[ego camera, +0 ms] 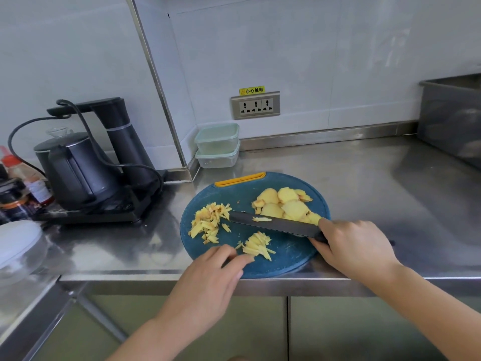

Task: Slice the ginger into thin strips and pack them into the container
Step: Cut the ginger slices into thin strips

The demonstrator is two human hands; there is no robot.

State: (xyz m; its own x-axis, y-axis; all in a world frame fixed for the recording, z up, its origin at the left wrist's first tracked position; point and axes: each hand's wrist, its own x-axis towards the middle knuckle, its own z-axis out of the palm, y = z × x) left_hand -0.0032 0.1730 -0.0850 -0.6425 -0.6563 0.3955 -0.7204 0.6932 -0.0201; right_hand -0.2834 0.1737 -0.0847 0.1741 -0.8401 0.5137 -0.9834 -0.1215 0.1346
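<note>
Ginger strips (257,247), pale yellow and matchstick-thin, lie in a small loose fan at the fingertips (248,258) of a person's left hand (208,277). Its fingers reach forward nearly straight and touch the pile's near edge without pinching it. Opposite, the right hand (356,246) is curled tight round the handle of a black-bladed kitchen knife (273,224). The flat matte blade lies low over the board and points away to the left, with one strip stuck on its side. Beyond the blade tip sits a larger, ragged heap of cut strips (209,222). Behind the blade, just past the right knuckles, smooth oval ginger slices (286,204) overlap in a stack. All rest on a round dark-blue plastic cutting board (286,259), scored with cut marks, on a brushed stainless-steel counter (364,173). Well beyond the left fingers, two clear lidded plastic containers (217,145) stand stacked against the white wall.
</note>
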